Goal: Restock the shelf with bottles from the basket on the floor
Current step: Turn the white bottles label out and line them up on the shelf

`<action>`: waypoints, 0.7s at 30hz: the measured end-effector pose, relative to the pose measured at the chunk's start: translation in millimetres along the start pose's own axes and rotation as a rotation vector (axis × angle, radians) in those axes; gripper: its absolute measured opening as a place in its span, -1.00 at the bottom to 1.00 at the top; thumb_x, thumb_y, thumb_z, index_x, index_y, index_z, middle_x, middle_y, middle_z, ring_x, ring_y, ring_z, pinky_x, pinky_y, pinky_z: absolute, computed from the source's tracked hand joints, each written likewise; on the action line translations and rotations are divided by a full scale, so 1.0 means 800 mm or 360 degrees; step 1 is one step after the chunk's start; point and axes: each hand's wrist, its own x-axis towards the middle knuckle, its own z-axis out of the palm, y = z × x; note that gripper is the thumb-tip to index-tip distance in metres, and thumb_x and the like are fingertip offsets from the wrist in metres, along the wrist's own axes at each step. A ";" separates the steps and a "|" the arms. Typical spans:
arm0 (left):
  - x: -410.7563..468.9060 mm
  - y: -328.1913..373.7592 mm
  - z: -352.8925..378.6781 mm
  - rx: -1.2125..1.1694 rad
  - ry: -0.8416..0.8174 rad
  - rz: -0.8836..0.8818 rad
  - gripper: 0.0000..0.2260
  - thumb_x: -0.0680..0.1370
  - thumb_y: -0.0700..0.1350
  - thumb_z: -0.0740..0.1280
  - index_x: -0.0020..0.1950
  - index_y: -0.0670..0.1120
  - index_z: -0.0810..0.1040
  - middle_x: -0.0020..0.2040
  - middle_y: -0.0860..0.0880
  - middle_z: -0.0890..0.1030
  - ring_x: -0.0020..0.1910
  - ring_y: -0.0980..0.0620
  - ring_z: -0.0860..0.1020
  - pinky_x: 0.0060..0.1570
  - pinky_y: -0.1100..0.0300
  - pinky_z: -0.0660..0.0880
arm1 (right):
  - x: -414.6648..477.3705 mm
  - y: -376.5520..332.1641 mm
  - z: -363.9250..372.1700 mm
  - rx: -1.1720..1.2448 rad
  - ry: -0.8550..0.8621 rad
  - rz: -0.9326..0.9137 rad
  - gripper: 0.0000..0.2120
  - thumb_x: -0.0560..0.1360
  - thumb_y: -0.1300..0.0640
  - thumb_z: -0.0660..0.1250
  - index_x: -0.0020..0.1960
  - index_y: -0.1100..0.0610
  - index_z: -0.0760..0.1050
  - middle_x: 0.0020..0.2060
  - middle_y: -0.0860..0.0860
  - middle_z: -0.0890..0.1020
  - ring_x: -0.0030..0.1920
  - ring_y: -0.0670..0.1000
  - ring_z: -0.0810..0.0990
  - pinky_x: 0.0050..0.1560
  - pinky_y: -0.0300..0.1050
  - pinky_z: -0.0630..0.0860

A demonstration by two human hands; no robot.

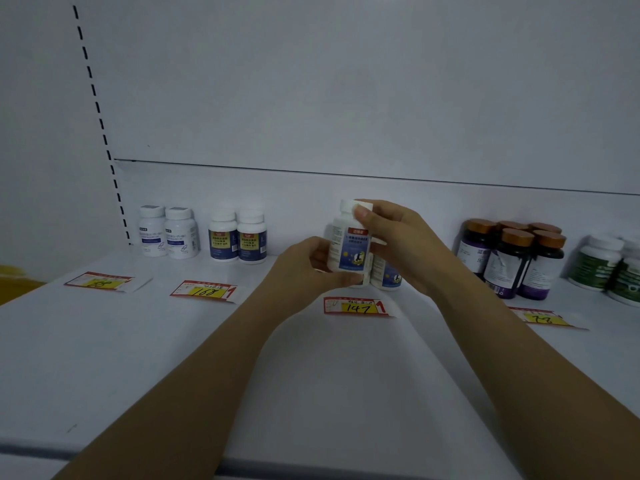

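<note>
Both hands on one white bottle [349,249], upright, label to camera, just over the shelf [311,375]; can't tell if the base is down. Left hand [304,263]: fingers curled round the lower body, thumb near the base. Right hand [398,237]: thumb pressed on the cap edge, other fingers wrapped behind neck and shoulder. Basket not in view

Step in hand, my read: seating this bottle in its row. To do it well:
- lower it straight, keep it upright with the label to the front
- matching bottle [387,275] stands just behind the right-hand fingers, very close, so ease in beside it and don't knock it
- release the left fingers first so the base sits flat, then take the right thumb off the cap
- line it up behind the 147 tag [356,306], just below the left fingertips

Counts:
- 1 bottle in hand, 1 matching one behind it, maybe one more hidden by the fingers
- well left of the left fingers: 2 pale-label bottles [168,233], 2 navy-label bottles [239,239]
- right of the right-hand fingers: 5 brown-cap dark bottles [512,261]
- beyond those: green-label jars [595,261], at least 2, cut by the frame edge
- price tags on the shelf: 4 counting the 147 one
</note>
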 end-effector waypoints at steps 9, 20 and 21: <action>0.010 -0.012 -0.015 -0.0098 0.0602 0.0393 -0.53 0.36 -0.28 0.50 0.23 -0.12 0.47 0.16 0.05 0.55 0.16 0.06 0.53 0.18 0.20 0.47 | -0.012 -0.019 0.030 -0.0633 0.0045 -0.0653 -0.57 0.41 0.18 0.47 0.19 -0.03 0.38 0.12 -0.15 0.54 0.19 -0.11 0.52 0.17 -0.27 0.51; 0.011 -0.009 -0.023 -0.0070 0.0746 0.0546 -0.52 0.33 -0.29 0.52 0.20 -0.14 0.48 0.10 0.08 0.55 0.11 0.12 0.53 0.13 0.40 0.46 | -0.011 -0.014 0.036 -0.0861 -0.0003 -0.0912 -0.53 0.45 0.19 0.43 0.27 -0.03 0.33 0.18 -0.17 0.49 0.19 -0.17 0.48 0.23 -0.39 0.42; 0.008 -0.005 -0.024 -0.0124 0.0672 0.0512 -0.53 0.33 -0.28 0.53 0.19 -0.09 0.49 0.08 0.12 0.56 0.09 0.17 0.54 0.11 0.41 0.47 | -0.012 -0.017 0.034 -0.0774 0.0021 -0.0860 -0.54 0.47 0.21 0.41 0.28 -0.05 0.34 0.18 -0.19 0.50 0.20 -0.17 0.49 0.23 -0.35 0.45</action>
